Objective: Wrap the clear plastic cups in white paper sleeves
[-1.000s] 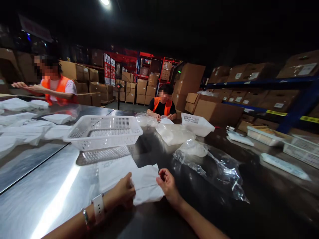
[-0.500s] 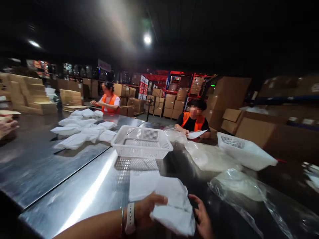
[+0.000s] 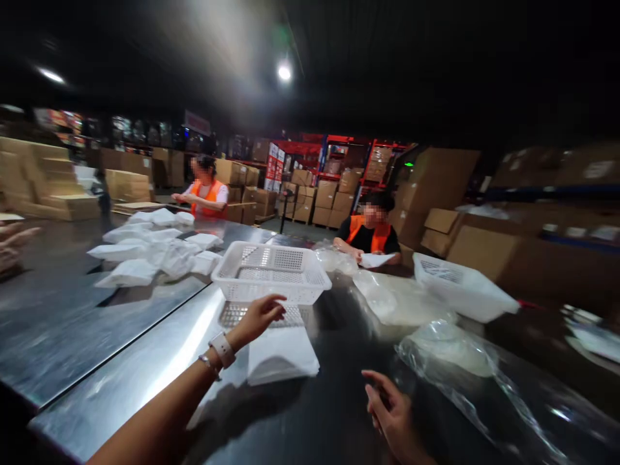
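My left hand (image 3: 260, 318) reaches over the table in front of a white perforated basket (image 3: 271, 289), fingers loosely bent with nothing in them. Just beneath and beyond it lies a small stack of flat white sheets or bags (image 3: 283, 356), with its top corner slightly lifted. Lower right, my right hand (image 3: 390, 410) hovers over the dark tabletop, thumb and fingers apart, holding nothing. Several puffed white packets (image 3: 130, 273) are heaped on the table to the left of the basket.
Clear plastic bags (image 3: 445, 352) and a pale plastic bundle (image 3: 397, 300) lie to the right, beside a second white basket (image 3: 462, 290). Two people in orange vests (image 3: 207, 200) work across the metal table (image 3: 121, 323). Another person's hand (image 3: 14, 245) shows at the left edge.
The white packet between my hands has left them. My left hand has moved forward and left towards the basket, while my right hand stays low and apart. The view has shifted slightly.
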The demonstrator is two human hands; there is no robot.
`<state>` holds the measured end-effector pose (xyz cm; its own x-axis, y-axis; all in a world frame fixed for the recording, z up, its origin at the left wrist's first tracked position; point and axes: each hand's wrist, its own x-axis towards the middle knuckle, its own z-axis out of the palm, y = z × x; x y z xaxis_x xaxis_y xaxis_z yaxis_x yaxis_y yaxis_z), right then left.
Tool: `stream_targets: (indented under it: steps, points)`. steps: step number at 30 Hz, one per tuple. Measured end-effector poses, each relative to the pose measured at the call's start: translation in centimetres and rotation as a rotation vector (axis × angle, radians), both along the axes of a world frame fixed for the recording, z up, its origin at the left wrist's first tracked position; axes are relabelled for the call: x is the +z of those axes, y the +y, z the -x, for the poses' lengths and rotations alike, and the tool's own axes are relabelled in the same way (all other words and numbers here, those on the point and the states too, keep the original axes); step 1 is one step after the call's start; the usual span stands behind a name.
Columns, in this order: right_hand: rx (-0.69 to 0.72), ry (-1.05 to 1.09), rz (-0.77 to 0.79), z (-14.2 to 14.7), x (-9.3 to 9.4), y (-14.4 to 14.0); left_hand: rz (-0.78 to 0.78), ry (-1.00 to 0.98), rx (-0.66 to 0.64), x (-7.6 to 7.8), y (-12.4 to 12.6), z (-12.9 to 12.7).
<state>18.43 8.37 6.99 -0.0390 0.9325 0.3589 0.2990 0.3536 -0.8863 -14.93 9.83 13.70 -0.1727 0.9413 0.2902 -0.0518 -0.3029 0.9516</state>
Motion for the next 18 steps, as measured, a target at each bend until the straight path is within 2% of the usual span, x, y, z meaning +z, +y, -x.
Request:
stream_targets:
  steps: [3,4,6,7,9,12,15,18]
  points:
    - [-0.197,-0.449,-0.224,-3.0,2.8,0.0,0.031,0.294,-0.171,-2.9,-1.1,-1.7]
    - [-0.302,-0.654,-0.232,-4.2,3.8,0.0,0.02,0.423,-0.217,-3.9,-1.0,-1.8]
    - [-0.534,-1.017,-0.107,-6.6,5.2,0.1,-0.012,0.651,-0.26,-5.8,0.0,-1.6]
    - [-0.638,-1.13,-0.015,-7.8,5.6,0.3,-0.038,0.839,-0.257,-6.6,0.7,-1.5]
    - [-0.777,-1.217,0.121,-9.9,5.8,1.2,-0.06,1.056,-0.24,-7.7,1.8,-1.2]
    - [-0.842,-1.208,0.154,-12.8,5.8,3.8,-0.048,1.22,-0.233,-7.8,2.4,-0.9]
    - [-0.847,-1.212,0.135,-15.3,6.4,6.9,-0.089,1.331,-0.182,-6.9,1.9,-0.9]
    - [-0.773,-1.248,0.084,-17.5,7.6,8.6,-0.131,1.333,-0.137,-6.2,0.8,-1.1]
